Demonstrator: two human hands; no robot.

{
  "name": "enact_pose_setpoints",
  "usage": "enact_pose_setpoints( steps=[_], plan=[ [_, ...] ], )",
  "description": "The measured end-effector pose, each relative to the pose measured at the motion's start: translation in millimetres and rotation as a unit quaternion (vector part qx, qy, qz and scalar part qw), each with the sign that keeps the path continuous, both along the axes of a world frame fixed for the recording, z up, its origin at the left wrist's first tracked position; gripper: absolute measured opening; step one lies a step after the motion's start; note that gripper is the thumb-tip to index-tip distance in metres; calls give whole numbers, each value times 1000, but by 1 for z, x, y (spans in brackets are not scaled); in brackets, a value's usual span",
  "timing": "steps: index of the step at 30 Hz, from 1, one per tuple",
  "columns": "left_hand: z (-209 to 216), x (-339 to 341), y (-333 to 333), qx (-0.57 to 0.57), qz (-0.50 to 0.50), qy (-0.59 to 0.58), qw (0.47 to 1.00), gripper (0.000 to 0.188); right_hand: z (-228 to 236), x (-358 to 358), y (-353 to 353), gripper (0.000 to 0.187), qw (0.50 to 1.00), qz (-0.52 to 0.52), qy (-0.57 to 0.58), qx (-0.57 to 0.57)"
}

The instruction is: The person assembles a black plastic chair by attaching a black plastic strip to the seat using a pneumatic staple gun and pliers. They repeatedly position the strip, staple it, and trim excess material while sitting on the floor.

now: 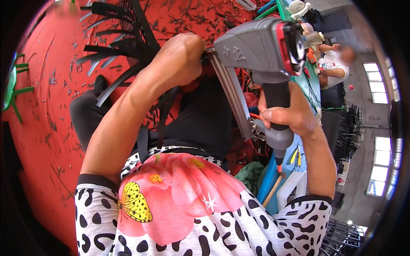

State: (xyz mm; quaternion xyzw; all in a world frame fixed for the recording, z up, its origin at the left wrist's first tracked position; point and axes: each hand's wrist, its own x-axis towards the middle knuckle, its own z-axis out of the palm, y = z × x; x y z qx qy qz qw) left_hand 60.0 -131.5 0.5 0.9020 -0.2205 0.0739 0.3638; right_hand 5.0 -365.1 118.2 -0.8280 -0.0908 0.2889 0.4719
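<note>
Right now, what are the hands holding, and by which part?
The right hand grips a grey pneumatic nail gun by its black handle. What the closed left hand holds is hidden.

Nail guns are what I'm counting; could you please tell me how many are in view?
1: a grey nail gun, its black handle gripped by the right hand, its front end near the left hand. Others may be hidden.

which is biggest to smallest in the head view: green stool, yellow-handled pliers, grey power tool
1. Grey power tool; being near the camera may exaggerate it
2. Green stool, only partly visible at the left rim
3. Yellow-handled pliers
</note>
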Motion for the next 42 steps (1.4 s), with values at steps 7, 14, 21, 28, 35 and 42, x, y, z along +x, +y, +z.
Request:
enact_pose_setpoints(
  steps=[7, 14, 21, 28, 35, 42],
  plan=[
    [3, -6, 12, -14, 8, 18, 1000, 36, -14, -12, -75, 25, 975, -181, -108, 67],
    [9, -1, 36, -25, -28, 38, 999, 36, -106, 38, -262, 24, 901, -339, -167, -213],
    [12, 26, 49, -30, -29, 86, 995, 21, -143, 59, -269, 67, 753, -404, -13, -519],
    [-2, 46, 71, -145, 9, 194, 970, 28, -146, -20, -410, 97, 776, -460, -133, -411],
    [2, 41, 84, -12, 9, 126, 992, 33, -178, -143, -457, 89, 732, -392, 20, -557],
    [9, 16, 42, -39, 38, -97, 994, 32, -169, -130, -553, 38, 693, -475, -309, -446]
  ],
)
